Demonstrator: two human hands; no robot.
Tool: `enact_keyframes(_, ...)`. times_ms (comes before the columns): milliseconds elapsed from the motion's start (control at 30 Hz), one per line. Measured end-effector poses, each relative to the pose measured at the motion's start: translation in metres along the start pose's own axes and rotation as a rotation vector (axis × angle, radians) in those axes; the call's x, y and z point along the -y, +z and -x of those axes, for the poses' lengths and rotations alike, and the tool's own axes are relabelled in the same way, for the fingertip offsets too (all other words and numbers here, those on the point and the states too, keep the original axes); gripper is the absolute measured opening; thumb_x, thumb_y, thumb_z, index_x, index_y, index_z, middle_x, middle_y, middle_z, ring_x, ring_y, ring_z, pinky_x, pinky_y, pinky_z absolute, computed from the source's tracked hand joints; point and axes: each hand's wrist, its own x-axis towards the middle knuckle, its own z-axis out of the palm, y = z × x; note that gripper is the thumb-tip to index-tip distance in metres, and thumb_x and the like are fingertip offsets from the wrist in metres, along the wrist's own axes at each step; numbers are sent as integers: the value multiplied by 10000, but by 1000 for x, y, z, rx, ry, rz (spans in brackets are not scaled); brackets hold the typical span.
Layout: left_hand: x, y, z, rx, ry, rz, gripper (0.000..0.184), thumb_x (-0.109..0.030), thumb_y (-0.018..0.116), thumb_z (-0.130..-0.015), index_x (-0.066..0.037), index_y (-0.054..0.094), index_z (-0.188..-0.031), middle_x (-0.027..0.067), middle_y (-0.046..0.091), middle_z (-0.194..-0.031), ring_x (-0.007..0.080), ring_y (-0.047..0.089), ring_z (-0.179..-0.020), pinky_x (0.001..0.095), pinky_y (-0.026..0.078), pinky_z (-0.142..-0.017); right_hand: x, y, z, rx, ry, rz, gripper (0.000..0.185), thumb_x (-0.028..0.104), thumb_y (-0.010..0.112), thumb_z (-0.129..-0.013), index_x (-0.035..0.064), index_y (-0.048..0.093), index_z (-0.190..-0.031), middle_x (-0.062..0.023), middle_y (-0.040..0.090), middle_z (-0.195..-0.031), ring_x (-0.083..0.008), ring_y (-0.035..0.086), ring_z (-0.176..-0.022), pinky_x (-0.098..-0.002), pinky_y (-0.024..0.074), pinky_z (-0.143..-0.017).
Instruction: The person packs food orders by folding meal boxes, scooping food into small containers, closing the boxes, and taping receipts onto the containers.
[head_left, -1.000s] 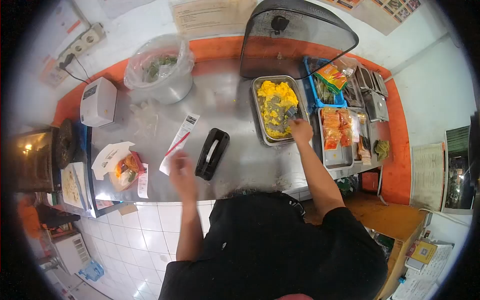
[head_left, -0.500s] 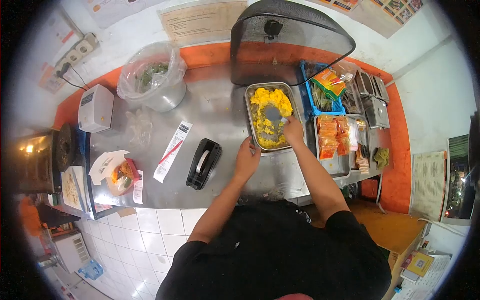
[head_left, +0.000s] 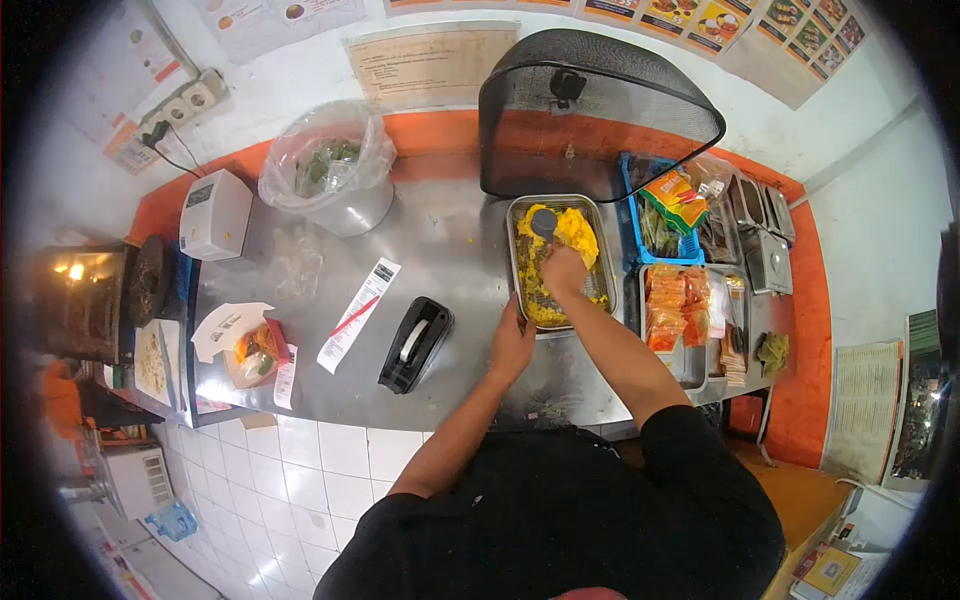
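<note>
Scrambled-egg-like yellow food (head_left: 577,236) lies in a rectangular metal tray (head_left: 612,262), with part of the tray bottom showing. My right hand (head_left: 565,272) is closed over the tray around a serving spoon (head_left: 544,223); the spoon's grey round head shows beyond my fingers, against the food, while its handle is mostly hidden. At the tray's near left corner, my left hand (head_left: 510,340) grips the rim. Behind the tray stands a black mesh food cover (head_left: 600,110), tipped up against the wall.
Right of the tray are a blue basket (head_left: 637,228) and a metal tray of orange packets (head_left: 668,305). Leftward lie a black device with a white handle (head_left: 415,345), a receipt (head_left: 358,315), an opened food box (head_left: 255,350), a lined bucket (head_left: 345,205) and a white printer (head_left: 216,215).
My right hand and the spoon have moved toward the tray's far left, shifting yellow food. My left hand has come against the tray's corner. The whole view has shifted slightly.
</note>
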Motion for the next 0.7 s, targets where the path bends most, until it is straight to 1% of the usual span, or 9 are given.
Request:
enact_keyframes(100,8,7,-2,5,-12,46,620,-36,555,-875,63,303,-1433,224,616,-1041,294,626,-847,384,501,-756,8,-1,0,115,-23,88,240,228,569,-862,61,691,-984,-191,695,-872,-371,683,-825,-477,547,-731)
enact_keyframes(167,18,13,-4,-47,87,46,625,-24,543,-871,68,292,-1436,243,596,-1112,300,630,-874,381,500,-764,13,2,-2,185,-11,144,238,219,575,-843,49,689,-966,-192,699,-888,-367,688,-833,-472,549,-739)
enact_keyframes(267,25,18,-6,-23,25,90,620,-13,537,-868,82,291,-1429,250,586,-1105,306,623,-849,377,497,-754,13,12,-8,242,-7,175,257,199,579,-811,34,687,-976,-186,704,-909,-347,691,-873,-459,549,-762)
enact_keyframes(367,20,16,-6,-26,49,67,612,-4,531,-864,94,296,-1421,249,585,-1075,308,611,-816,377,494,-741,19,1,-12,243,-34,146,251,186,579,-801,31,694,-961,-196,698,-945,-348,681,-928,-452,543,-790)
enact_keyframes(500,11,17,-4,-11,-25,69,611,-2,534,-861,99,301,-1416,244,585,-1043,305,601,-786,379,490,-723,14,-17,-34,419,-66,116,250,205,589,-794,26,708,-921,-213,686,-994,-358,668,-962,-465,527,-808)
enact_keyframes(567,11,18,-4,-47,45,87,608,0,535,-861,97,305,-1415,238,589,-1029,301,600,-780,379,488,-714,-6,-9,-44,494,-97,74,256,221,598,-792,23,711,-908,-219,684,-996,-368,667,-949,-478,521,-801)
enact_keyframes(600,11,16,-4,-52,45,89,608,0,535,-861,97,305,-1415,238,589,-1029,301,600,-780,379,488,-714,-25,9,-51,466,-417,226,292,244,605,-824,31,690,-1006,-190,693,-962,-343,667,-908,-464,519,-762)
enact_keyframes(667,8,13,-3,-19,20,37,599,1,532,-866,95,309,-1415,237,587,-1031,291,604,-783,372,488,-707,-25,4,-45,435,-747,383,341,266,613,-856,39,669,-1104,-161,702,-929,-318,668,-866,-450,517,-723)
enact_keyframes(700,5,12,-2,-23,13,38,599,1,532,-866,95,309,-1415,237,587,-1031,291,604,-783,372,488,-707,-13,-25,-21,560,-306,-77,327,255,599,-879,33,661,-1112,-106,651,-792,-258,615,-725,-408,478,-614)
